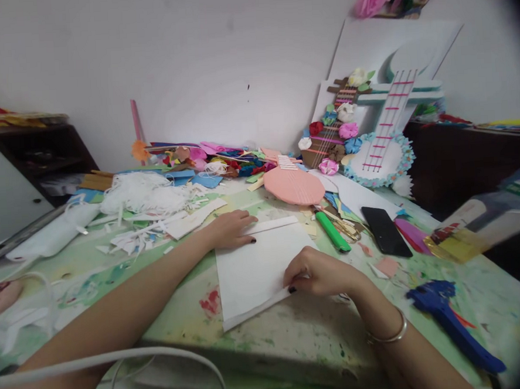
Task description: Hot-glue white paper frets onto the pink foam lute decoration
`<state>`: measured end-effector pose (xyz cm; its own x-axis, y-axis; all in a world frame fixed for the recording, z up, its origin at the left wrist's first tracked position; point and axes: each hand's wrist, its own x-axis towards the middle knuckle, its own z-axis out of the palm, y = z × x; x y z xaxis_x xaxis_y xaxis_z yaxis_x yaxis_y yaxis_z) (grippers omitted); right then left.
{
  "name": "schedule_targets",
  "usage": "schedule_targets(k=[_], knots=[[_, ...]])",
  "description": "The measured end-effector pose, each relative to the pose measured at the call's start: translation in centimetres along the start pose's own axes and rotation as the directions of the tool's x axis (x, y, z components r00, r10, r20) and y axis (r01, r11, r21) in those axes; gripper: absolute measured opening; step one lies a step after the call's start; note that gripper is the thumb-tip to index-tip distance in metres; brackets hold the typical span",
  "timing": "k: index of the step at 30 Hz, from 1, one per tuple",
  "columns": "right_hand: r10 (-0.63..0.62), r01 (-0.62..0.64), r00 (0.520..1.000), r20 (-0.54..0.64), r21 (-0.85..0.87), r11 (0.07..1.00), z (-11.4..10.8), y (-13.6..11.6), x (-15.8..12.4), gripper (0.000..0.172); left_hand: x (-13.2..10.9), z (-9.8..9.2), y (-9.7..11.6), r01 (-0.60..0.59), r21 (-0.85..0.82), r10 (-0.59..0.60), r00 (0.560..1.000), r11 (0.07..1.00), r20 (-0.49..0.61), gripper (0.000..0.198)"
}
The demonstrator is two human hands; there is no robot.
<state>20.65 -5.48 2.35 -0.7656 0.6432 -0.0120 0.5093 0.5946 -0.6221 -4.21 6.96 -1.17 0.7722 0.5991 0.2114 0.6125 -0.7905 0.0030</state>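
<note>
I see white sheet, right hand at its near edge, fingers pinched on folded strip; left hand, loosely spread, rests at its far-left corner, gripping nothing.

The light is soft — right corners black, edges blurred.

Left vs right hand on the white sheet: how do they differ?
Pose: left hand lies low with fingers stretched out; right hand has its fingers curled.
Place: left is at the sheet's far left corner; right is at its near edge.
Wrist: right wears a bangle; left shows none.
Shared: both touch the white sheet and show dark nail colour.
</note>
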Motion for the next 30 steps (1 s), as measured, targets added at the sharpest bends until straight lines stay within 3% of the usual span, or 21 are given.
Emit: schedule_targets(k=[5,9,10,12,13,15,18,21,25,28,30], knots=[[-0.005,0.002,0.999,-0.042,-0.063,0.998,-0.2,-0.1,0.2,0.034,0.2,0.2,-0.7,0.086,-0.007,-0.086,0.995,0.996,-0.05,0.04],[-0.01,-0.088,0.955,-0.297,-0.316,0.945,0.1,0.5,0.8,0.032,0.2,-1.4,0.5,0.081,-0.29,-0.134,0.976,0.954,-0.171,0.035],[-0.022,-0.119,0.935,-0.354,-0.373,0.92,0.2,0.8,0.9,0.031,0.1,-2.0,1.1,0.065,-0.394,-0.131,0.981,0.917,-0.142,0.036],[-0.06,-0.151,0.904,-0.424,-0.448,0.881,0.6,1.3,1.3,0.031,-0.1,-3.2,2.3,0.039,-0.593,-0.024,0.999,0.804,0.034,0.036],[-0.082,-0.151,0.894,-0.441,-0.468,0.871,0.8,1.5,1.5,0.031,-0.3,-3.6,2.9,0.045,-0.646,0.049,0.991,0.762,0.128,0.034],[-0.113,-0.141,0.881,-0.46,-0.482,0.865,1.0,1.8,1.7,0.029,-0.5,-4.1,3.7,0.028,-0.673,0.16,0.963,0.739,0.216,0.028],[-0.066,-0.173,0.881,-0.469,-0.449,0.877,0.2,2.5,1.2,0.024,-0.7,-4.3,3.7,-0.01,-0.631,0.204,0.95,0.776,0.236,0.025],[0.089,-0.295,0.863,-0.497,-0.352,0.888,-1.4,3.7,0.2,0.022,-0.8,-4.2,2.5,0.021,-0.577,0.141,0.962,0.817,0.235,0.026],[0.229,-0.467,0.714,-0.662,-0.206,0.86,-2.4,6.1,-0.3,0.02,-0.7,-3.5,0.7,0.079,-0.439,0.025,0.974,0.895,0.226,0.031],[0.294,-0.483,0.587,-0.754,-0.035,0.875,-1.7,7.7,0.3,0.027,-0.6,-2.8,0.2,0.112,-0.376,-0.026,0.974,0.92,0.227,0.03],[0.335,-0.471,0.538,-0.774,0.054,0.88,-1.0,8.5,0.9,0.037,-0.5,-2.5,0.2,0.122,-0.326,-0.052,0.975,0.938,0.214,0.028]])
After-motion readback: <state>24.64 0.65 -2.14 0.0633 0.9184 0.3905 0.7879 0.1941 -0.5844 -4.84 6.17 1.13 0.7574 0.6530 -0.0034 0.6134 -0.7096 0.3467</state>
